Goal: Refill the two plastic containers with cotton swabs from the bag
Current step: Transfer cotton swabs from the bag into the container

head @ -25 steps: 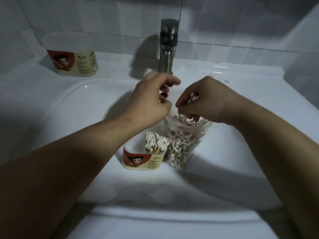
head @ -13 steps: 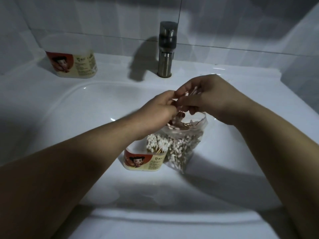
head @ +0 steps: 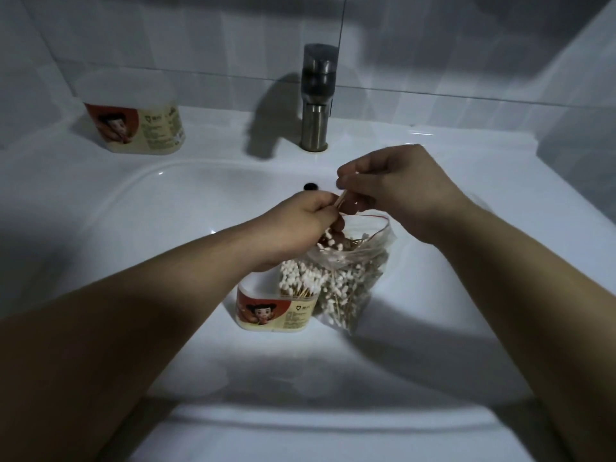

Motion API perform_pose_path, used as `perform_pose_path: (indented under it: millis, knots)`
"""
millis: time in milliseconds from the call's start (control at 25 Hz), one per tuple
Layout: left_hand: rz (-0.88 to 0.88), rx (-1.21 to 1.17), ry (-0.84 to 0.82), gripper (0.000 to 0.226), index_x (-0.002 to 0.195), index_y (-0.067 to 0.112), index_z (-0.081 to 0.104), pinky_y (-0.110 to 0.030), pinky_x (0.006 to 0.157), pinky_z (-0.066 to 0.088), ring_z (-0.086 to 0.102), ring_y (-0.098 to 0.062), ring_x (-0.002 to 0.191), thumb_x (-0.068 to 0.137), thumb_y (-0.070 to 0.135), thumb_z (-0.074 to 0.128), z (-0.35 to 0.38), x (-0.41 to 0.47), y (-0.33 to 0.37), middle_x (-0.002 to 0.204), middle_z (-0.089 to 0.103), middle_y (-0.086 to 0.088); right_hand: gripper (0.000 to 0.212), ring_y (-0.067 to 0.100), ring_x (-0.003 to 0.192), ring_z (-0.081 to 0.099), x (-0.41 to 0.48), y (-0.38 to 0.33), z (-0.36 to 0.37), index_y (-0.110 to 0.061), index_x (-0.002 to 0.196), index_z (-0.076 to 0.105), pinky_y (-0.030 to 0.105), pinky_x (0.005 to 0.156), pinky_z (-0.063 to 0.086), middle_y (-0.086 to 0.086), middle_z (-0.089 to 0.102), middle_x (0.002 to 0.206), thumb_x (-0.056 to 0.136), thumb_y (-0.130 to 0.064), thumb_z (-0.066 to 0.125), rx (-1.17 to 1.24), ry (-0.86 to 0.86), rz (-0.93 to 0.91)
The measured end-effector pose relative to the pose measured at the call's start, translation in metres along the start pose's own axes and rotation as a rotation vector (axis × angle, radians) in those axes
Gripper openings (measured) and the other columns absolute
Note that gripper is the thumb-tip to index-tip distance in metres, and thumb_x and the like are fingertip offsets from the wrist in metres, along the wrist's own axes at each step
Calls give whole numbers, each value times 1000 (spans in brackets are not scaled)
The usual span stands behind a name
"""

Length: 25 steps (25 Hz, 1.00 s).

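Observation:
A clear zip bag [head: 358, 275] of cotton swabs stands inside the white sink basin [head: 166, 208], its mouth open. Touching its left side is an open plastic container [head: 273, 311] with a cartoon label, partly filled with upright swabs. My left hand [head: 300, 225] hovers over the bag's mouth and grips a bunch of swabs, their white tips showing under its fingers. My right hand [head: 393, 181], just above and to the right, pinches the wooden sticks of the same bunch. A second labelled container [head: 136, 128] stands on the sink ledge at the back left.
A steel tap [head: 315, 98] rises from the ledge behind the hands, with the overflow hole [head: 310, 186] below it. Tiled walls close in the back and the right side. The sink's front rim [head: 300, 438] lies near me.
Both hands have come down from near the tap to just above the bag's mouth. The left hand has closed on the swab bunch that the right hand held alone.

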<state>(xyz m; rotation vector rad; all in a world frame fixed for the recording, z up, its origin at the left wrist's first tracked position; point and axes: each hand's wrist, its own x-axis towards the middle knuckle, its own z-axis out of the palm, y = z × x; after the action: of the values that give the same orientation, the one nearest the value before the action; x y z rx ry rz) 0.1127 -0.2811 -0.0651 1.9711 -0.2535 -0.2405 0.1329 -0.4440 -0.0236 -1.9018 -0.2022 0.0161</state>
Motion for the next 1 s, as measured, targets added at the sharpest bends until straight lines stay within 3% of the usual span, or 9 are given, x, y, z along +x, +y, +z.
perform_pose_path:
  millis: [200, 280, 360, 440, 520, 600, 800, 880, 1000]
  knots:
    - [-34, -66, 1, 28, 104, 14, 62, -33, 76, 49, 62, -13, 75, 108, 10, 35, 2, 4, -5, 86, 60, -1, 20, 9, 54, 62, -5, -1, 5, -19, 83, 80, 22, 55, 51, 5, 74, 73, 95, -20, 64, -317, -59, -74]
    - [-103, -178, 64, 26, 108, 12, 57, -28, 68, 50, 63, -18, 76, 109, 10, 31, 2, 4, -3, 89, 57, -5, 22, 10, 56, 68, -3, -5, -1, -19, 85, 78, 24, 55, 54, -1, 76, 76, 93, -13, 58, -357, -22, -57]
    - [-174, -259, 115, 25, 111, 14, 55, -22, 61, 52, 63, -16, 77, 110, 14, 31, 1, 1, 0, 96, 59, -5, 30, 9, 63, 72, -5, -7, -5, -23, 91, 78, 24, 61, 57, -5, 76, 79, 87, -4, 55, -559, -145, -55]
    - [-209, -264, 125, 24, 108, 20, 56, -29, 81, 56, 66, -18, 93, 110, 17, 32, 0, 3, -2, 107, 64, -4, 35, 9, 81, 71, -10, -6, -3, -31, 105, 77, 26, 77, 58, -11, 76, 93, 84, -8, 60, -853, -394, -69]
    - [-226, -253, 126, 25, 104, 23, 56, -41, 101, 50, 63, -21, 111, 109, 18, 33, 2, 4, -1, 117, 66, -3, 36, 8, 87, 65, -13, -5, 3, -36, 119, 71, 26, 79, 52, -19, 71, 97, 87, -20, 66, -1000, -556, -72]
    - [-221, -260, 130, 24, 103, 23, 56, -40, 98, 50, 63, -19, 110, 109, 18, 33, 3, 4, 1, 121, 66, -4, 33, 11, 85, 62, -14, -4, 8, -36, 122, 69, 27, 75, 48, -19, 65, 93, 90, -28, 67, -1029, -580, -87]
    - [-189, -283, 149, 25, 103, 22, 55, -20, 61, 49, 60, -8, 82, 109, 15, 32, 4, 4, 4, 104, 65, 2, 18, 16, 84, 65, -8, 6, 11, -28, 104, 75, 32, 79, 53, -5, 73, 95, 89, -35, 69, -985, -520, -160]
    - [-183, -283, 161, 25, 105, 22, 57, -27, 75, 56, 61, -10, 84, 109, 16, 33, 4, 5, 3, 99, 63, 4, 12, 13, 75, 64, -6, 8, 8, -26, 92, 77, 31, 72, 51, -5, 72, 81, 87, -36, 71, -929, -435, -190]
    - [-192, -259, 161, 27, 110, 23, 60, -45, 101, 53, 66, -22, 105, 109, 19, 34, 3, 7, 2, 108, 66, -1, 11, 12, 69, 67, -1, 8, 1, -20, 86, 77, 33, 70, 55, -2, 72, 72, 89, -29, 71, -814, -307, -211]
